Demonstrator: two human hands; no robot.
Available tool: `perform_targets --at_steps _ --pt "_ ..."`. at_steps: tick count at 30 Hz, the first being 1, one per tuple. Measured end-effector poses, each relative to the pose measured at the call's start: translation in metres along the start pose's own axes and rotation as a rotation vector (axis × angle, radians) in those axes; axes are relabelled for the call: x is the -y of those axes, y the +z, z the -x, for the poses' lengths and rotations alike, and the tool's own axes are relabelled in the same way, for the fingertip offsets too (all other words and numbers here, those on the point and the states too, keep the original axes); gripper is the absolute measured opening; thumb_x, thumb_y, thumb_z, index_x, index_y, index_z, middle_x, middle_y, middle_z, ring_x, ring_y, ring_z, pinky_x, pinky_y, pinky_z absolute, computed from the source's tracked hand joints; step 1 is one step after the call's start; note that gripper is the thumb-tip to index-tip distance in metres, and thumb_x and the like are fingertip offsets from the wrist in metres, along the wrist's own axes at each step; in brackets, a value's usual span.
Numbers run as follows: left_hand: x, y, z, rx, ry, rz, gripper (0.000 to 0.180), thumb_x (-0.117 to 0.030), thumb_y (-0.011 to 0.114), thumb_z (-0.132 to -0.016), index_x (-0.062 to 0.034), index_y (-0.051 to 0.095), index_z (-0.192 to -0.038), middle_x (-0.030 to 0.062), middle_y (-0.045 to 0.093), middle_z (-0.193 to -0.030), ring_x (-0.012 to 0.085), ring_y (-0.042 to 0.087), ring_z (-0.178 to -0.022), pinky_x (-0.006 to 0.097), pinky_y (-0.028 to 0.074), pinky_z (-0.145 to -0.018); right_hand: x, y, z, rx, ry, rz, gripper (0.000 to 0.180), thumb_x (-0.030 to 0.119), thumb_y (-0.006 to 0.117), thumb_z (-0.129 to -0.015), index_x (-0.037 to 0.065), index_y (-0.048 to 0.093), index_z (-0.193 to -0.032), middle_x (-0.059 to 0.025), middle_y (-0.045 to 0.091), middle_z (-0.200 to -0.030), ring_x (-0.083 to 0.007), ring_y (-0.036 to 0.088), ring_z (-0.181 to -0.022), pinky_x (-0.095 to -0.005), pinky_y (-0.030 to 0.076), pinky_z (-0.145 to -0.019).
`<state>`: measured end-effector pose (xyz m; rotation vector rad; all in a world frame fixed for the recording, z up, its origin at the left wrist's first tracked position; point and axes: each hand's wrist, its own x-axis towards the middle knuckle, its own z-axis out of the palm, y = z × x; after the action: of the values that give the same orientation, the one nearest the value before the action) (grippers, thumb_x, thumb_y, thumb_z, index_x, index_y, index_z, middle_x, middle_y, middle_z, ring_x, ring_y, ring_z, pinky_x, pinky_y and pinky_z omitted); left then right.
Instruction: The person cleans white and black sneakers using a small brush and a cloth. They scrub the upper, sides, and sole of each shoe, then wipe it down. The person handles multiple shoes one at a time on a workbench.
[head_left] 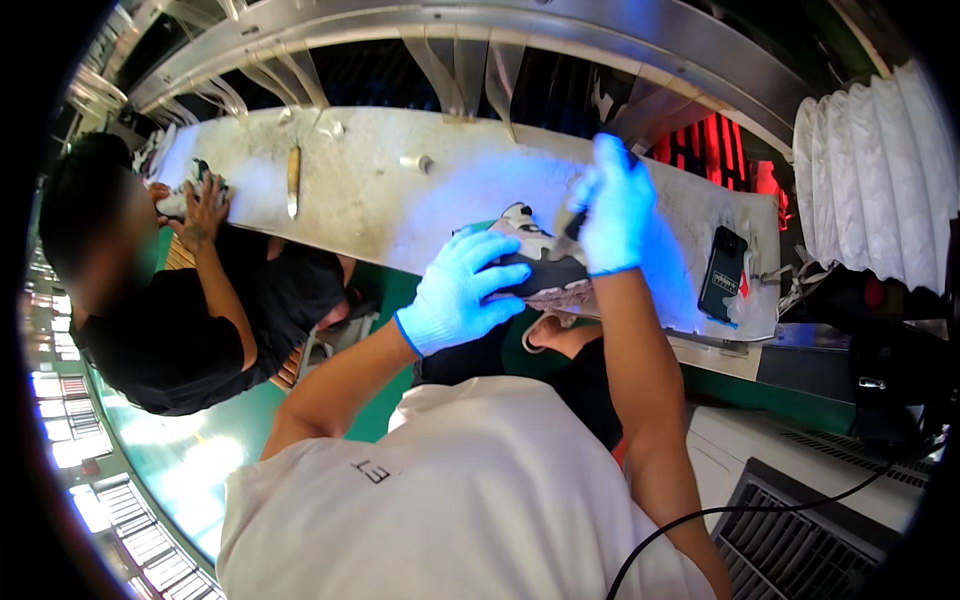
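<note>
A grey and white sneaker [552, 274] with a pale, lumpy sole is held on its side at the bench's near edge. My left hand [462, 292], in a light blue-lit glove, grips it from the left, fingers laid over the upper. Above its right end is my right hand [614, 210], also gloved and smeared by motion. Its fingers are closed around a dark-handled tool [572, 222] with a grey-brown end close to the shoe. The blur hides the tool's exact kind and whether it touches the shoe.
A long pale bench [360, 215] carries a wooden-handled knife [293, 182], a small white roll [416, 163] and a black phone [722, 274]. A co-worker [170, 290] handles another shoe at left. Red-glowing heaters [705, 152] and a white ribbed duct [875, 175] stand at right.
</note>
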<state>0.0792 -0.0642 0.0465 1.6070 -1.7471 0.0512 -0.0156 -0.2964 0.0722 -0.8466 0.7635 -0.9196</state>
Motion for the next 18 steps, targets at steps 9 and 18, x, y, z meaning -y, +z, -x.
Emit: perform_targets --at_steps 9,18 --pt "-0.052 -0.004 -0.076 0.168 -0.103 -0.143 0.079 -0.042 0.098 -0.073 -0.0107 0.071 -0.140 0.0264 0.055 -0.163 0.0542 0.057 -0.144 0.060 0.048 -0.121 -0.008 -0.156 0.026 -0.165 0.037 -0.255 0.026 0.033 0.069 -0.112 0.011 0.064 -0.099 0.0006 0.053 -0.068 -0.0157 0.050 -0.049 -0.0337 0.043 -0.047" --pt "-0.054 0.063 -0.122 0.603 -0.310 -0.047 0.074 -0.037 0.088 -0.082 -0.0050 0.066 -0.145 0.0231 0.078 -0.126 0.0431 0.078 -0.109 0.050 0.062 -0.100 -0.020 -0.169 0.032 -0.016 0.007 -0.005 0.017 0.019 0.071 -0.109 0.003 0.069 -0.114 -0.0042 0.061 -0.072 -0.0175 0.058 -0.051 -0.0342 0.046 -0.045"
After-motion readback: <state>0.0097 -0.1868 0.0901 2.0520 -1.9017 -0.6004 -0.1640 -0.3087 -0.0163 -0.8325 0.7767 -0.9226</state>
